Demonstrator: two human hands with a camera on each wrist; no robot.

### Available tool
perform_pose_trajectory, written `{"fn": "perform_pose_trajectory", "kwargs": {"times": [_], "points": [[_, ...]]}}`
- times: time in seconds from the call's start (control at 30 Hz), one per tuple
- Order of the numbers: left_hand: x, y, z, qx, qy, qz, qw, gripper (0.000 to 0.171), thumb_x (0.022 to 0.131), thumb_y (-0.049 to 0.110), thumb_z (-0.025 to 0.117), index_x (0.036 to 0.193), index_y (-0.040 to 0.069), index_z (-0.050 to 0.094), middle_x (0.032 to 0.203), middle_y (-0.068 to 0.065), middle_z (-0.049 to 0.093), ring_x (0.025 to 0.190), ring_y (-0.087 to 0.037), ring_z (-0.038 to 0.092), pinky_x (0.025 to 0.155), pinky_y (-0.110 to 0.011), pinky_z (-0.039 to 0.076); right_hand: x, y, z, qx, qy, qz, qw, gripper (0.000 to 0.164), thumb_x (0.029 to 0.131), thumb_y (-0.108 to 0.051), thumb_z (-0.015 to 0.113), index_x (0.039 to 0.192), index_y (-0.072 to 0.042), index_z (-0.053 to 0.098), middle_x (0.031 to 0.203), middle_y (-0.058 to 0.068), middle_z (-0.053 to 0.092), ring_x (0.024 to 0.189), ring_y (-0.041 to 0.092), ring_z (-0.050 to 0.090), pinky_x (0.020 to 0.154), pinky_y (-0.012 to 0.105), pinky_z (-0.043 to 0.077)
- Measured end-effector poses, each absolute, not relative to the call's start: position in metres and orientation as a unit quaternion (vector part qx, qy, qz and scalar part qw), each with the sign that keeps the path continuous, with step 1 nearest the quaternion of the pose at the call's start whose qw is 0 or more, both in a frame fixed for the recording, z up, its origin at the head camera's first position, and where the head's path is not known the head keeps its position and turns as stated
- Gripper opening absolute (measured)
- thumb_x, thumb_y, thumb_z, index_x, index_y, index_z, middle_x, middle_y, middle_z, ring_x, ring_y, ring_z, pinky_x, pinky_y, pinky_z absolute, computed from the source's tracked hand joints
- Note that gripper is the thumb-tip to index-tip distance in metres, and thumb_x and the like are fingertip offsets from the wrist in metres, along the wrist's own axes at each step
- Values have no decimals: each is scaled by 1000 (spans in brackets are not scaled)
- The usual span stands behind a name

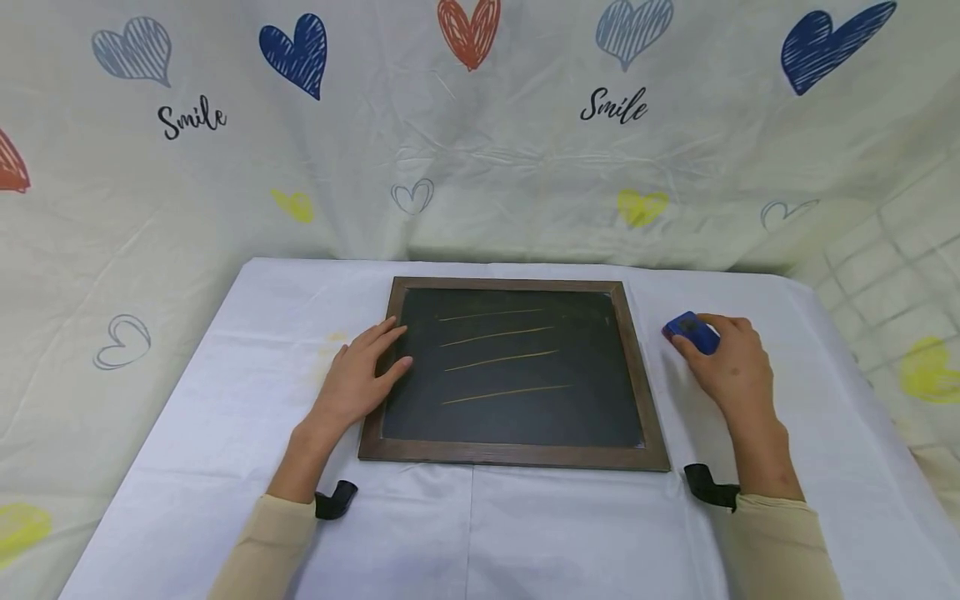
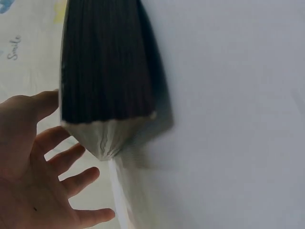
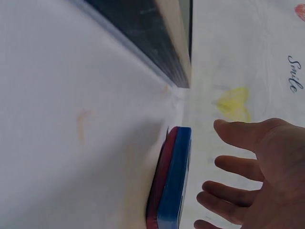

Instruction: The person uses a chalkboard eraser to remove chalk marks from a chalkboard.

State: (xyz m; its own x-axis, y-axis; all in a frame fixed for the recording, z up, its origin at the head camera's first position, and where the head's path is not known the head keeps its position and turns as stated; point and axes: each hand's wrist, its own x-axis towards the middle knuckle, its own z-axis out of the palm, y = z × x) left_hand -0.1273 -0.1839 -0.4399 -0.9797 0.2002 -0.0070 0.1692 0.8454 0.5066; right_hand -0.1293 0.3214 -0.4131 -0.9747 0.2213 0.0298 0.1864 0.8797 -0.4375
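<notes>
a: in the head view, where is the chalkboard (image 1: 525, 425)?

b: flat on the white cloth (image 1: 570, 533), near the middle, its brown wooden frame (image 1: 510, 453) around a dark face with four yellow lines (image 1: 502, 361), one below another.

a: and the left hand (image 1: 356, 375)?

b: at the board's left edge. the fingers are spread, their tips reaching past the frame over the dark face. how hard they press, i can't tell.

a: the right hand (image 1: 731, 362)?

b: to the right of the board, over the blue eraser (image 1: 690, 331). the thumb is at its near side and the fingers are round toward the far side; contact is hard to judge from up here.

a: what's around them?

b: beige sleeves (image 1: 266, 537) on both arms, and behind the table a pale backdrop (image 1: 510, 125) with hearts and the word "smile".

a: what does the left wrist view give?

b: the board seen edge-on, dark, running up from the middle. the hand is at lower left, fingers fanned apart, with the thumb meeting the board's edge in the view. touching or just beside, i can't say.

a: and the right wrist view?

b: the eraser sits at the bottom, blue with a dark red layer, and a corner of the board shows above it. the hand is just beside the eraser, fingers loosely apart, with a gap between them and it.
</notes>
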Motion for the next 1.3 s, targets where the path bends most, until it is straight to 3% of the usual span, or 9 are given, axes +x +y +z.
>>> {"fn": "perform_pose_trajectory", "kwargs": {"times": [0.2,0.47,0.7,1.07,1.3], "points": [[-127,-190,-442,106,958,263,32,62,104,41,63,159,18,45,172,-8,32,159,-38,29,124,-75,20,-127,329,-417,-97,-972,213,30,64,102,-41,65,144,5,52,142,44,44,125,63,46,91,77,44],[-128,-197,-442,117,955,270,42,63,102,36,67,158,14,47,171,-12,34,158,-39,32,127,-64,27,-127,337,-423,-93,-975,202,14,68,101,-44,65,143,7,51,140,45,44,125,64,46,91,77,44],[-128,-203,-445,123,952,275,57,63,102,32,68,158,13,47,172,-13,32,158,-42,31,126,-71,21,-127,340,-425,-94,-975,201,5,65,101,-41,66,143,7,51,139,45,44,124,64,46,89,77,45],[-130,-211,-450,134,947,284,70,64,102,28,69,159,14,45,175,-11,24,158,-42,29,124,-65,32,-128,345,-430,-101,-971,215,4,61,99,-28,71,145,7,50,138,46,44,119,65,49,89,75,45],[-130,-214,-449,135,946,286,76,65,101,28,69,160,13,44,175,-11,24,158,-43,29,123,-65,33,-129,346,-433,-107,-970,216,-1,61,98,-24,71,147,6,49,139,47,44,122,66,48,93,75,45]]}}
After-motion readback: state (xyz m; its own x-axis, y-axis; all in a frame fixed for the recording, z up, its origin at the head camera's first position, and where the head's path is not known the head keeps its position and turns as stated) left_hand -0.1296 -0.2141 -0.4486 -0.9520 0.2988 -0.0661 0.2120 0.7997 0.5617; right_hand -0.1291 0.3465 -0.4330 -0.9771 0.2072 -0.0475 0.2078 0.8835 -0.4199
